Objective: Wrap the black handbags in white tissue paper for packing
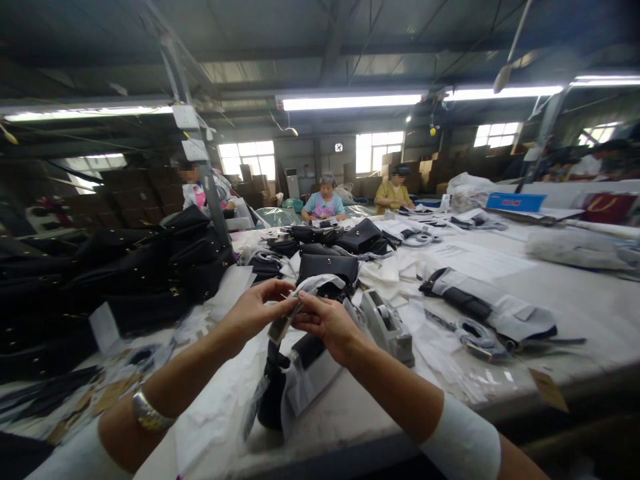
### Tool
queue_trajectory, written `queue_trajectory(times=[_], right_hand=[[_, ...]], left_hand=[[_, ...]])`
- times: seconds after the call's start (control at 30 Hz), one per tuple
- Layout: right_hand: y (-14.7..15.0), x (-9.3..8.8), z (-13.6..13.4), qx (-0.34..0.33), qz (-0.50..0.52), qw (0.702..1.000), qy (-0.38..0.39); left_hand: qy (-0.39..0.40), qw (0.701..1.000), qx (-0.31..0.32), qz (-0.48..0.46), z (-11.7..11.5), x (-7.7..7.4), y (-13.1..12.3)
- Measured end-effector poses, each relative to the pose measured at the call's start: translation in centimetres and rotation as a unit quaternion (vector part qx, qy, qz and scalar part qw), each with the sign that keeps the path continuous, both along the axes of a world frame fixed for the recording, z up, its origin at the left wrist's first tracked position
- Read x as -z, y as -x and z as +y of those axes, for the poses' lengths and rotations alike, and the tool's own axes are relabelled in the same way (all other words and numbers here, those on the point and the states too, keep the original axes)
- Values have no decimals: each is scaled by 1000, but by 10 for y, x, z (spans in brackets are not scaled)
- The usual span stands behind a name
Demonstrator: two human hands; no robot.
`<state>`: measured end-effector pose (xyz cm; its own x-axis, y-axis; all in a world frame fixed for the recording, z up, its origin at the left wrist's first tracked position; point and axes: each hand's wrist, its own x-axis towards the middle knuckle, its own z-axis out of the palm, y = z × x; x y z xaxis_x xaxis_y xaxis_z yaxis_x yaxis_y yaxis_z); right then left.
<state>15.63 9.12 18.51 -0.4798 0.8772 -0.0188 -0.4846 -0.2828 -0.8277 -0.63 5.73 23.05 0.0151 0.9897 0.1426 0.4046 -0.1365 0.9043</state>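
Note:
In the middle of the head view both hands pinch a strap wrapped in white tissue paper (320, 284), held raised over the table. My left hand (257, 310) grips it from the left with thumb and fingers closed. From the right, my right hand (333, 327) pinches it near the same spot, fingertips almost touching the left ones. Beneath them lies a black bag (273, 400), partly covered by white wrapping (315, 377). A grey tape dispenser (385, 327) stands just right of my right hand. The exact part between the fingertips is hidden.
Black bags (150, 267) are piled at the left. More black bags (330, 263) and white paper sheets (390, 273) lie ahead. A wrapped bag (485, 307) and a coiled strap (477, 337) rest at right. Two people (324, 200) (395, 190) sit across the table; another stands left.

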Motion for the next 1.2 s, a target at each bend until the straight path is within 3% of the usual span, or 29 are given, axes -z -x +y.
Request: queue_trajectory(times=[0.23, 0.47, 0.63, 0.83, 1.2], right_hand=[[-4, -3, 3, 1, -19, 1000, 24], [-5, -5, 4, -18, 18, 1000, -1], [-7, 0, 8, -6, 20, 1000, 4], [-7, 5, 5, -20, 36, 999, 1], [-6, 13, 0, -15, 43, 999, 10]], left_hand=[[43, 998, 46, -30, 4, 6, 10], [49, 995, 61, -67, 3, 7, 8], [15, 996, -6, -90, -11, 27, 6], [6, 990, -14, -143, -27, 53, 8], [-5, 984, -35, -174, -35, 75, 16]])
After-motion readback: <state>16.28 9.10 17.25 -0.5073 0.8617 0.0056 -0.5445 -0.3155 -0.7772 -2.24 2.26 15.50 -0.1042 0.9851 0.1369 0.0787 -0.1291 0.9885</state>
